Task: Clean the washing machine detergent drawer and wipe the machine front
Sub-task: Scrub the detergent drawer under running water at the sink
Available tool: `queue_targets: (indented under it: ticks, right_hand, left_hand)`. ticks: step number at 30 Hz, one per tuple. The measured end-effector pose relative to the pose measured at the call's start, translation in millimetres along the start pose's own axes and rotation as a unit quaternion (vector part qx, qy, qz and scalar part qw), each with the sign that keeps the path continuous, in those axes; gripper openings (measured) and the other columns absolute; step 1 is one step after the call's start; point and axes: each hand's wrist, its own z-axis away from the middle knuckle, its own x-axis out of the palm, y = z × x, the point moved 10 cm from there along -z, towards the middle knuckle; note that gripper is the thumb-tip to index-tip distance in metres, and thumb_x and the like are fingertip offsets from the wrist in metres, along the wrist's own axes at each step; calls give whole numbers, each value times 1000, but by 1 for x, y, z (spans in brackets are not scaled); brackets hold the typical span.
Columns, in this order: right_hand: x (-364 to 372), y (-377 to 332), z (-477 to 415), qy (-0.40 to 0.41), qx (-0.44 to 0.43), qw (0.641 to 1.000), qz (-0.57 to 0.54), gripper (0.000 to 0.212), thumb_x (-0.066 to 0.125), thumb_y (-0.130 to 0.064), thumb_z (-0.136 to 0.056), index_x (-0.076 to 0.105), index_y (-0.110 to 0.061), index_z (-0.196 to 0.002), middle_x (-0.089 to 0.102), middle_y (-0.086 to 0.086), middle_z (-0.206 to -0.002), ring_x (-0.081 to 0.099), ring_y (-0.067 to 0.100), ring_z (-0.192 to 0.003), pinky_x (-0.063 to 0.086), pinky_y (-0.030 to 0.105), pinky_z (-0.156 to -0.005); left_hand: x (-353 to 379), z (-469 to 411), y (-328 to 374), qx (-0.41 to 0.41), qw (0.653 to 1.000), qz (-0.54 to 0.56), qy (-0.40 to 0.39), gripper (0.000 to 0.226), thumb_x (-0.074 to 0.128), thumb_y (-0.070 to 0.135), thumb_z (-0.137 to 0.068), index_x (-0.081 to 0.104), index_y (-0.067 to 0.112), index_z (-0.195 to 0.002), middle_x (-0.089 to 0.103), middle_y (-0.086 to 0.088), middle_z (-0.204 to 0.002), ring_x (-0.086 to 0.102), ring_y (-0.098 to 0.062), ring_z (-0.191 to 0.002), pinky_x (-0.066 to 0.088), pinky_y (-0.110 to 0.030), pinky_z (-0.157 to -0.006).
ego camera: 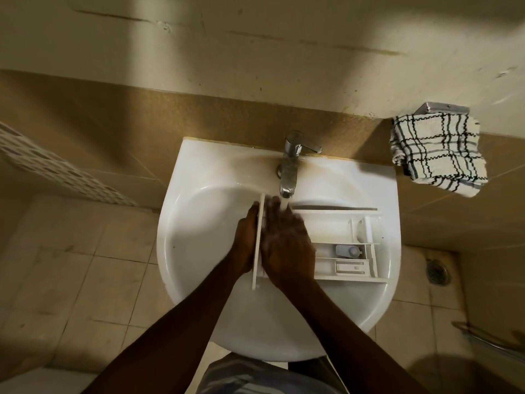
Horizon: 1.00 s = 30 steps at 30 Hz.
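Note:
The white detergent drawer [345, 245] lies across the white sink [199, 223], its front panel at the left and its compartments to the right. My left hand [245, 240] holds the front panel from the left side. Inside the drawer's left end, my right hand [287, 245] lies flat, fingers spread and blurred, under water running from the chrome tap [289, 166]. A small blue-grey insert sits in a middle compartment.
A black-and-white checked cloth [439, 152] hangs on a metal holder on the wall at the right. A floor drain [439, 271] lies right of the sink. Beige tiles cover the floor and the lower wall.

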Motion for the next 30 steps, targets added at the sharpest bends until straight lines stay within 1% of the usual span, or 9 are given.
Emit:
queue_targets:
  ticks: [3,7,11,16,19,22,26,28,30]
  right_hand:
    - [-4,-7,48,-3,-28,999,-28,57,29,-35,-103,22,-15,-156,21,4,-161,17,18,-150,17,37,-121]
    - [-6,-3,27,18,-82,996,11,55,34,-34,-102,28,-16,-154,23,3,-160,17,19,-150,23,40,-121]
    - [-14,15,-20,48,22,999,-13,55,47,-34,-100,34,-17,-151,45,16,-149,43,32,-138,39,42,-110]
    - [-10,1,17,20,-7,1000,-14,57,34,-31,-102,21,-16,-156,26,6,-160,21,20,-149,15,36,-122]
    - [-5,-3,57,15,-24,999,-16,59,36,-33,-101,23,-17,-156,20,1,-162,13,15,-151,10,34,-123]
    - [-7,-1,35,35,-33,999,2,56,35,-32,-101,28,-15,-154,26,5,-160,16,18,-150,14,36,-122]
    - [-8,16,-17,24,68,997,-37,59,42,-37,-101,20,-22,-154,38,14,-154,33,29,-144,22,38,-116]
    - [-15,11,-15,51,54,997,-20,58,44,-31,-99,24,-17,-152,41,15,-151,36,29,-142,25,40,-117]
    - [-16,4,1,44,16,999,-8,58,38,-29,-101,23,-14,-155,31,11,-158,24,23,-148,21,40,-121]
  left_hand:
    - [-1,-1,-3,-19,1000,-13,-1,60,50,57,-96,69,3,-114,70,-16,-95,69,-29,-85,57,-40,-84]
    - [-4,-2,-2,1,1000,-30,8,54,48,55,-97,74,8,-102,73,-13,-92,70,-27,-87,54,-42,-87]
    - [0,1,3,17,1000,-24,6,50,45,51,-100,79,16,-89,75,-16,-98,71,-30,-94,53,-40,-91]
    - [-3,1,1,1,1000,-19,21,57,53,57,-93,75,7,-105,72,-23,-108,69,-38,-101,52,-47,-98]
    - [-4,1,-1,-10,999,-27,18,72,57,63,-86,69,-2,-114,69,-18,-92,66,-34,-87,51,-48,-96]
    - [-4,3,0,3,999,-38,17,64,50,59,-94,72,1,-108,70,-15,-91,67,-32,-87,53,-45,-89]
    - [-1,8,7,30,998,-47,18,51,44,48,-102,76,10,-91,75,-11,-85,72,-26,-81,56,-32,-74]
    - [0,8,8,29,998,-53,20,52,45,50,-101,76,9,-92,74,-15,-89,71,-29,-84,57,-35,-78]
    - [-2,7,5,22,998,-49,28,56,48,54,-98,75,5,-101,73,-21,-98,70,-35,-94,55,-44,-88]
